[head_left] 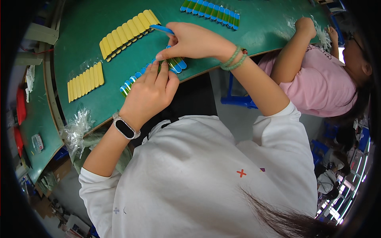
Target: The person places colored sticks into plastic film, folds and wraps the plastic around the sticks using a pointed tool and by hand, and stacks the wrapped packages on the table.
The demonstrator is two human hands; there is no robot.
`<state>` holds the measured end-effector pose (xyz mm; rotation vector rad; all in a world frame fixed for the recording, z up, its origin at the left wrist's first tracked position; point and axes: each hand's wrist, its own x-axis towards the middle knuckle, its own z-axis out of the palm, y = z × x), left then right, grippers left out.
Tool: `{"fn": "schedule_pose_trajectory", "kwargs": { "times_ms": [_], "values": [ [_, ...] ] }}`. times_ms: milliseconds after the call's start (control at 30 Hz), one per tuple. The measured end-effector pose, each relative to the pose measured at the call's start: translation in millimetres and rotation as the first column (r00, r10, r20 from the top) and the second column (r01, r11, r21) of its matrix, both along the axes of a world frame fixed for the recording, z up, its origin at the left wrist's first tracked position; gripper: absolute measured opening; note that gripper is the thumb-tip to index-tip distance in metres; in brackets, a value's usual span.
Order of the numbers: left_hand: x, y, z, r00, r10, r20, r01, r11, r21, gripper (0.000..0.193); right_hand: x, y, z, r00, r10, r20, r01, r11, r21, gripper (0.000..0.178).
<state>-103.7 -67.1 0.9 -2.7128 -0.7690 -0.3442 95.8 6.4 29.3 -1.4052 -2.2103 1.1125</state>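
Note:
A row of flat blue-and-green strips with rounded ends (177, 64) lies near the table's front edge. My left hand (149, 89) rests on it from above, fingers stretched out and partly covering the strips. Just above, my right hand (191, 41) pinches a thin blue strip (162, 29) between thumb and fingers. The right thumb reaches down close to the left fingertips, and I cannot tell whether they touch. Beyond my hands is a long row of yellow strips (129, 33), and a shorter yellow row (85, 82) lies to the left. Another blue-and-green row (210, 14) is at the far side.
The green table (222, 47) curves across the top. Crumpled clear plastic (79, 129) hangs at its left front corner. On the right, a person in pink (323, 85) works beside more clear plastic (322, 33). A blue stool (240, 102) stands below the edge.

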Motion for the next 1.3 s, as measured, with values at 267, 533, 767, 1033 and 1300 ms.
{"fn": "schedule_pose_trajectory", "kwargs": {
  "times_ms": [267,533,767,1033,1300],
  "values": [
    [1,-8,4,0.999,-0.032,0.007,0.032,0.999,-0.025,0.021,3,-10,-11,1.0,0.029,-0.002,-0.029,0.998,0.048,0.034],
    [8,-37,12,0.967,-0.092,0.239,0.135,0.976,-0.17,0.02,19,-69,-12,0.927,-0.19,-0.324,0.185,0.982,-0.048,0.037],
    [-19,-65,-1,0.924,-0.042,0.381,0.146,0.958,-0.247,0.034,22,-127,-30,0.814,-0.502,-0.293,0.41,0.853,-0.322,0.037],
    [-51,-107,-39,0.198,0.961,0.192,0.455,0.083,-0.887,0.036,2,-132,-66,0.514,-0.52,-0.682,0.361,0.852,-0.379,0.041],
    [-55,-111,-26,0.197,0.98,0.033,0.444,-0.059,-0.894,0.021,0,-159,-77,0.421,-0.642,-0.641,0.503,0.753,-0.424,0.027]
  ]
}}
